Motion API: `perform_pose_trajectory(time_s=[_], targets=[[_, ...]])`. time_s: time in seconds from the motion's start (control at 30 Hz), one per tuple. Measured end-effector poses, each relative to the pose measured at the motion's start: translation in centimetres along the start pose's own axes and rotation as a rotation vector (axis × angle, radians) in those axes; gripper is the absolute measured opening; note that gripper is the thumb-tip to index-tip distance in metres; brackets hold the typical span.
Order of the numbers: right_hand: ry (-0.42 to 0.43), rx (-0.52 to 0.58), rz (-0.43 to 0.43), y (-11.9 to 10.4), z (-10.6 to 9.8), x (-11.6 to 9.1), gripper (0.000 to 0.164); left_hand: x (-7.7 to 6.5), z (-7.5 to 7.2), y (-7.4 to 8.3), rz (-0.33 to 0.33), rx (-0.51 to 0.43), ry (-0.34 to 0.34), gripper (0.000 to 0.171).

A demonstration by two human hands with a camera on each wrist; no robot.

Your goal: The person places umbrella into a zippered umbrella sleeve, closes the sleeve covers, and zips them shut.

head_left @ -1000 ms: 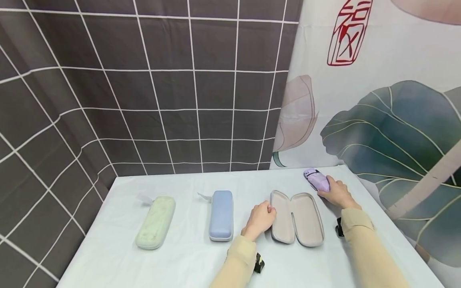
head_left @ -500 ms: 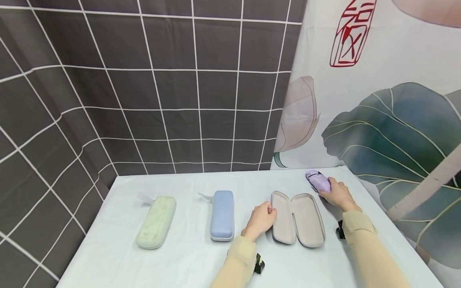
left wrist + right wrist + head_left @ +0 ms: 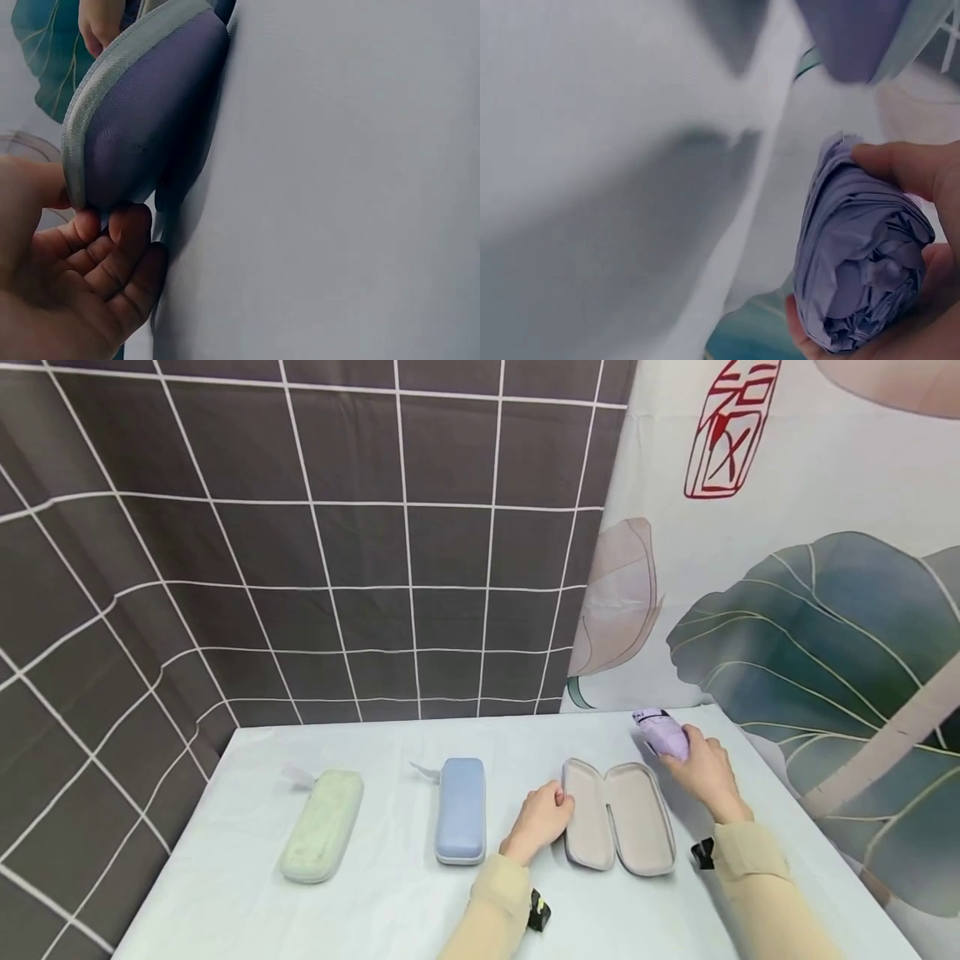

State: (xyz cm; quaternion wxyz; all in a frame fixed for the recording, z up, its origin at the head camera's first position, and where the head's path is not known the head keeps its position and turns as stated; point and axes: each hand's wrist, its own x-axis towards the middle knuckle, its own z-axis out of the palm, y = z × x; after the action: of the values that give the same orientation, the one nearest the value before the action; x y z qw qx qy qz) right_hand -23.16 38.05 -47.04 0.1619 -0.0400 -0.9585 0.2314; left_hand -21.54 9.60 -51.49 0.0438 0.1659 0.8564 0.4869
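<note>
The left hand (image 3: 542, 814) was positioned at the left edge of the purple case (image 3: 641, 822). Its grip was nearly closed: the thumb bore on the rim and the curled fingers met the outer side, pinching the edge between them. The case lay spread on the white table (image 3: 375, 910), both pale-lined halves facing up, side by side. The left wrist view showed its purple outer side and pale zip edge.

The right hand (image 3: 708, 772) gripped the near end of the bundle (image 3: 665, 735), a roll of folded purple fabric. The grip was opened only to the width of the roll, with the thumb on one side and fingers on the opposite side. The bundle was located beyond and to the right of the purple case, near the far right corner of the table, apart from the case. The right wrist view showed it raised off the table surface.

The blue case (image 3: 461, 810) lay closed to the left of the left hand. The green case (image 3: 322, 827) lay closed farther left, slightly angled. Each had a strap at its far end. A dark grid cloth (image 3: 450, 543) hung behind the table.
</note>
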Motion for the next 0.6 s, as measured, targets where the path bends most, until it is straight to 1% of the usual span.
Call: perform_pose_trajectory(time_s=[0.07,0.13,0.3,0.43,0.5,0.6], targets=[[0.03,0.006,0.007,-0.9,-0.2,-0.7,0.066,-0.1,-0.1,0.0,-0.005,-0.016,-0.01,0.028],[0.042,0.011,0.015,-1.7,-0.2,-1.5,0.065,-0.1,-0.3,0.1,-0.007,-0.026,-0.025,0.027],[0.015,0.017,0.004,-3.2,-0.5,-3.5,0.066,-0.4,-0.6,0.1,-0.03,-0.052,-0.074,0.025],[0.019,0.006,-0.042,-4.2,-0.8,-5.2,0.067,-0.6,-0.7,0.3,-0.05,-0.093,-0.111,0.025],[0.015,0.0,-0.058,-4.9,-0.9,-5.8,0.067,-0.6,-0.8,0.3,-0.051,-0.106,-0.111,0.025],[-0.012,-0.002,-0.075,-6.2,-0.9,-6.6,0.067,-0.6,-1.1,0.2,-0.04,-0.091,-0.09,0.025]])
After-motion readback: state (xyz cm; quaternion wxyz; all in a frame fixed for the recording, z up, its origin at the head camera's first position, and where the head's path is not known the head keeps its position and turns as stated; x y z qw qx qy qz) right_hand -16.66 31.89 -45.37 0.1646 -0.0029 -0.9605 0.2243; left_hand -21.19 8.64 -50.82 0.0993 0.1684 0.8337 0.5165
